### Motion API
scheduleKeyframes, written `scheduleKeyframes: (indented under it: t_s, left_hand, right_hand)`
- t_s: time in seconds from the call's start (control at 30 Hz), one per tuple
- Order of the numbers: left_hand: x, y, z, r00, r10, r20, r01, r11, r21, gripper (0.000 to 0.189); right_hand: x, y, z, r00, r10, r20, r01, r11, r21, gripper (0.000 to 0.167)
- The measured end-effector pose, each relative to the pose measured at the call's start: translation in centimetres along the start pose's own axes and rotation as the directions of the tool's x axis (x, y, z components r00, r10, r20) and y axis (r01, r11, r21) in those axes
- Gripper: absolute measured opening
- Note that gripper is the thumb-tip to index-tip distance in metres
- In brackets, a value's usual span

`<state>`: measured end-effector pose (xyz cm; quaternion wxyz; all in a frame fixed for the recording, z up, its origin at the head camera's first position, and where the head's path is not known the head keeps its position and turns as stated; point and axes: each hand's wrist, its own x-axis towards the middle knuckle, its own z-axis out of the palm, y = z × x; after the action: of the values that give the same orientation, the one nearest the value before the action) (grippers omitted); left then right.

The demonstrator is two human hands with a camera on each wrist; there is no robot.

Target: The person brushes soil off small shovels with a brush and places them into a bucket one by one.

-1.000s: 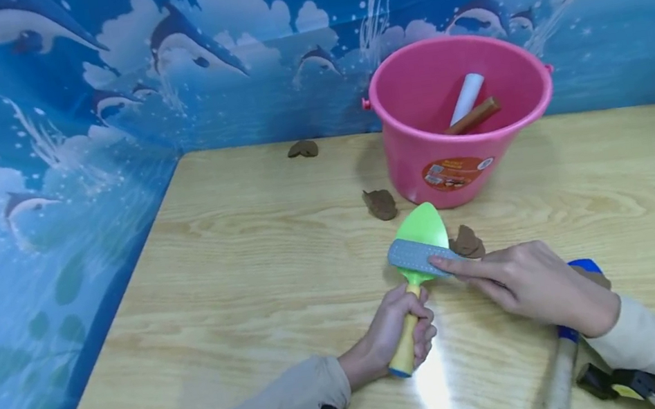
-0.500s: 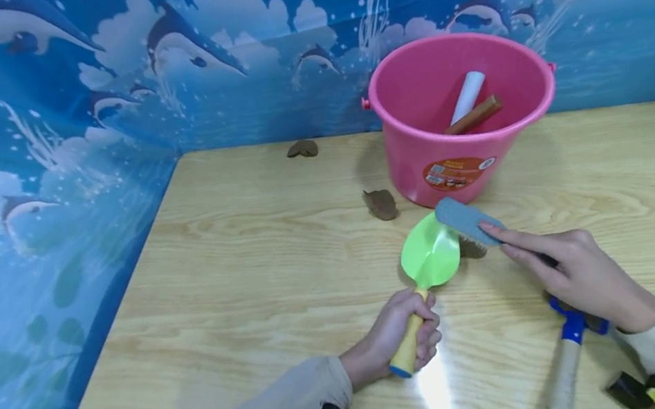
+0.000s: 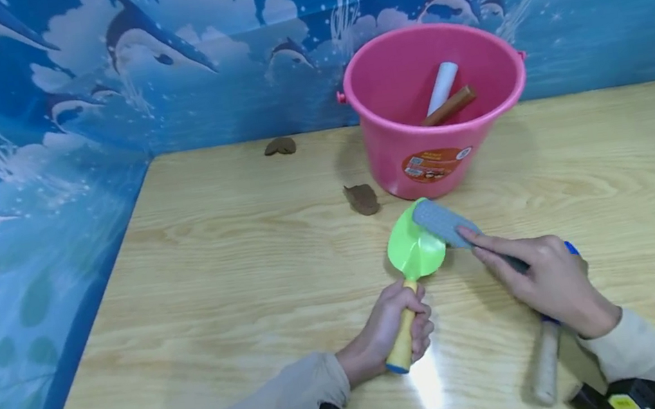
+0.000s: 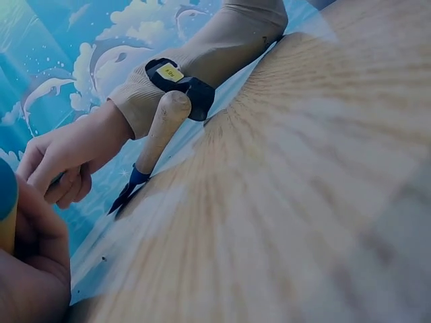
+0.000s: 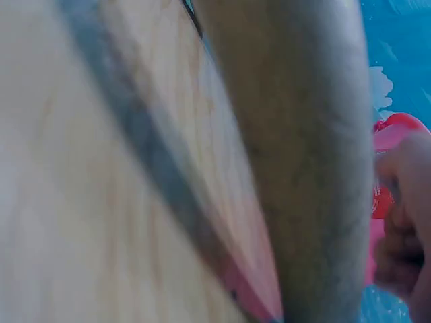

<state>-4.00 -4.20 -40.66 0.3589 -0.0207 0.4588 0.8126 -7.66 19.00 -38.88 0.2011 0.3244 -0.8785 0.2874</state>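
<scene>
My left hand (image 3: 390,328) grips the yellow handle (image 3: 402,342) of a toy trowel with a green blade (image 3: 412,248). The blade lies low over the table, pointing away from me. In my right hand (image 3: 541,276) is a blue-grey brush (image 3: 444,221), forefinger along its back. Its head lies across the blade's right far side, and its bristles are hidden. No leaf shows on the bare part of the blade; what is under the brush cannot be seen. A brown leaf (image 3: 362,199) lies beyond the trowel. The left wrist view shows my right hand (image 4: 74,158) too.
A pink bucket (image 3: 375,166) stands behind the trowel, holding a white roll (image 3: 442,87) and a brown stick (image 3: 449,106). More brown leaves (image 3: 279,146) lie at the table's back edge. Beneath my right forearm lies a tool with a pale handle (image 3: 546,362), its blue head mostly hidden.
The brush went from across the blade to its right, over the brown leaves there, then back left onto the blade. Those leaves are out of sight now. The head view has shifted slightly.
</scene>
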Motion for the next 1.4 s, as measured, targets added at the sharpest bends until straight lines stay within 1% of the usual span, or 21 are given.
scheduleKeyframes:
  t_s: [0.07, 0.13, 0.2, 0.27, 0.37, 0.47, 0.53, 0.6, 0.7, 0.77, 0.8, 0.83, 0.9, 1.0, 1.07, 1.13, 1.17, 1.23, 1.3, 1.33, 1.4]
  left_hand:
    - [-0.1, 0.0, -0.1, 1.000, 0.005, -0.010, -0.005, 1.000, -0.010, 0.008]
    - [-0.2, -0.1, -0.1, 1.000, 0.013, -0.022, -0.013, 1.000, -0.017, 0.008]
    - [-0.3, -0.2, -0.1, 0.999, 0.023, -0.043, -0.024, 0.999, -0.023, 0.008]
    - [-0.5, -0.2, -0.2, 0.997, 0.036, -0.065, -0.037, 0.999, -0.022, 0.009]
    - [-0.6, -0.2, -0.2, 0.995, 0.054, -0.082, -0.056, 0.998, -0.018, 0.009]
    - [-0.6, -0.1, -0.2, 0.995, 0.063, -0.079, -0.064, 0.998, -0.006, 0.009]
    - [-0.5, 0.0, -0.1, 0.995, 0.070, -0.075, -0.070, 0.998, 0.002, 0.008]
    - [-0.4, 0.1, 0.0, 0.995, 0.073, -0.075, -0.072, 0.997, 0.009, 0.008]
    - [-0.4, 0.0, 0.2, 0.996, 0.062, -0.071, -0.061, 0.998, 0.007, 0.009]
    - [-0.4, -0.1, 0.3, 0.997, 0.052, -0.065, -0.051, 0.999, 0.010, 0.008]
    - [-0.5, -0.2, 0.4, 0.997, 0.049, -0.063, -0.048, 0.999, 0.013, 0.008]
    - [-0.5, -0.3, 0.4, 0.997, 0.046, -0.060, -0.046, 0.999, 0.014, 0.008]
    - [-0.5, -0.5, 0.5, 0.998, 0.047, -0.052, -0.046, 0.999, 0.026, 0.007]
    - [-0.5, -0.6, 0.6, 0.998, 0.044, -0.047, -0.043, 0.999, 0.017, 0.006]
    - [-0.6, -0.6, 0.6, 0.998, 0.039, -0.043, -0.038, 0.999, 0.013, 0.006]
    - [-0.6, -0.6, 0.7, 0.998, 0.030, -0.049, -0.030, 1.000, 0.003, 0.007]
    - [-0.7, -0.7, 0.7, 0.998, 0.027, -0.055, -0.027, 1.000, -0.001, 0.007]
    - [-0.8, -0.7, 0.7, 0.997, 0.022, -0.068, -0.022, 1.000, -0.005, 0.008]
    - [-0.9, -0.7, 0.7, 0.997, 0.022, -0.076, -0.022, 1.000, -0.006, 0.008]
    - [-0.9, -0.7, 0.7, 0.997, 0.025, -0.078, -0.025, 1.000, -0.004, 0.008]
    - [-1.0, -0.7, 0.7, 0.997, 0.030, -0.072, -0.030, 1.000, 0.002, 0.008]
  right_hand:
    - [0.0, -0.2, 0.2, 0.997, 0.003, 0.074, -0.009, 0.996, 0.087, 0.042]
    - [0.2, -0.4, 0.5, 0.992, 0.010, 0.127, -0.025, 0.993, 0.117, 0.043]
    - [0.4, -0.6, 0.9, 0.994, 0.038, 0.106, -0.046, 0.996, 0.071, 0.042]
    - [0.7, -0.9, 1.3, 0.995, 0.096, 0.040, -0.096, 0.995, 0.013, 0.040]
    - [0.6, -1.6, 1.8, 0.988, 0.147, -0.052, -0.145, 0.989, 0.032, 0.041]
    - [0.0, -2.5, 2.2, 0.995, 0.086, -0.044, -0.080, 0.990, 0.119, 0.045]
    - [-0.4, -2.9, 2.4, 0.999, 0.029, -0.023, -0.025, 0.990, 0.140, 0.045]
    - [-0.7, -3.0, 2.4, 1.000, 0.008, -0.025, -0.006, 0.997, 0.075, 0.042]
    - [-1.0, -2.9, 2.1, 0.993, 0.076, -0.088, -0.083, 0.993, -0.081, 0.039]
    - [-1.2, -2.8, 1.8, 0.979, 0.132, -0.155, -0.154, 0.979, -0.135, 0.037]
    - [-1.4, -2.7, 1.7, 0.970, 0.154, -0.189, -0.179, 0.975, -0.128, 0.037]
    - [-1.5, -2.7, 1.6, 0.964, 0.151, -0.221, -0.177, 0.979, -0.105, 0.036]
    - [-1.6, -2.8, 1.7, 0.963, 0.102, -0.251, -0.115, 0.993, -0.037, 0.036]
    - [-1.8, -3.3, 2.2, 0.982, -0.004, -0.187, 0.010, 0.999, 0.032, 0.039]
    - [-1.9, -3.5, 2.6, 0.992, -0.044, -0.121, 0.050, 0.997, 0.052, 0.038]
    - [-1.9, -3.7, 2.8, 0.996, -0.029, -0.081, 0.033, 0.999, 0.041, 0.038]
    - [-1.9, -3.7, 2.9, 0.996, -0.009, -0.085, 0.011, 1.000, 0.024, 0.039]
    - [-1.8, -3.6, 2.9, 0.990, 0.029, -0.136, -0.031, 0.999, -0.015, 0.041]
    - [-1.7, -3.5, 2.9, 0.977, 0.062, -0.205, -0.067, 0.998, -0.018, 0.041]
    - [-1.7, -3.4, 2.8, 0.971, 0.066, -0.232, -0.069, 0.998, -0.002, 0.040]
    - [-1.7, -3.4, 2.8, 0.968, 0.039, -0.249, -0.025, 0.998, 0.062, 0.037]
